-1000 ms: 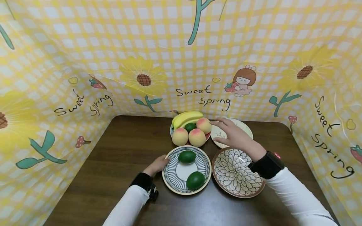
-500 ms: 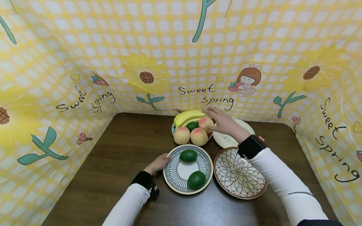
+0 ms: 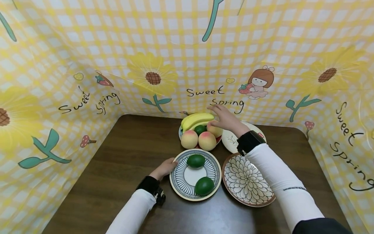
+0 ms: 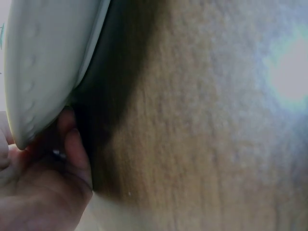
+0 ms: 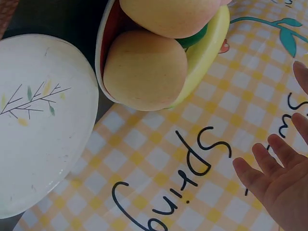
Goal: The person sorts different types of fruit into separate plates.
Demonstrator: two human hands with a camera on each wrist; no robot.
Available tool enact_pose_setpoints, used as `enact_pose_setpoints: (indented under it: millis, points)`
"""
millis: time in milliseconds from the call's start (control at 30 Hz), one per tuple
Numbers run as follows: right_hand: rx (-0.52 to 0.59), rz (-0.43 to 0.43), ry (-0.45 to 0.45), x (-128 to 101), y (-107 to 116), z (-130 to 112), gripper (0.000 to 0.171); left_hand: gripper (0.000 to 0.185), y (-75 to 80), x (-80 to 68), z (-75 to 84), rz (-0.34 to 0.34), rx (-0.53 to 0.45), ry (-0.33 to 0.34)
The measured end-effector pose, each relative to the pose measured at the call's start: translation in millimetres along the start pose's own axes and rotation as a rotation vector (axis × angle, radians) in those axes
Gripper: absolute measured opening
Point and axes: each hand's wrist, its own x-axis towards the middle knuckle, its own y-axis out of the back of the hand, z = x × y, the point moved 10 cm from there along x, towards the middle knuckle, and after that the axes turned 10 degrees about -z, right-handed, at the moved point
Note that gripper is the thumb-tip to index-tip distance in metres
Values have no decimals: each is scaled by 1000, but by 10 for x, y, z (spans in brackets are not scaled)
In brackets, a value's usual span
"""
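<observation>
Right hand [image 3: 225,118] hovers, fingers spread, over the banana [image 3: 196,119] atop the heaped fruit bowl [image 5: 107,41]. Left hand [image 3: 166,168] pinches the striped plate's [image 3: 179,176] rim. A careless grab could topple peaches [image 3: 207,140].

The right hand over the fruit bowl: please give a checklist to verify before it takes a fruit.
1. Right hand fingers spread, holding nothing: ok.
2. Right hand touching the banana or the peach beneath: cannot tell.
3. Left hand steadies the striped plate by its rim: ok.
4. Flower-pattern plate bare, free for fruit: ok.
5. Striped plate holds two green fruits: ok.
</observation>
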Motion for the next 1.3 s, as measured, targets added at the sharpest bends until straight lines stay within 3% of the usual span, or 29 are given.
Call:
enact_pose_setpoints:
  millis: [267, 467, 733, 1067, 1300]
  points:
    - [2, -38, -85, 231, -140, 150, 70, 43, -15, -34, 18, 5, 6, 8]
    - [-76, -44, -111, 408, -346, 208, 66, 44, 5, -20, -3, 14, 11, 14]
    - [-121, -152, -136, 572, -705, 178, 59, 45, -7, -58, -11, 21, 23, 31]
    - [-186, -227, -98, 676, -917, 162, 56, 47, -18, -75, 65, 12, 54, -18]
    - [-129, -286, -79, 761, -976, 136, 55, 42, -13, -66, 43, 27, 15, 5]
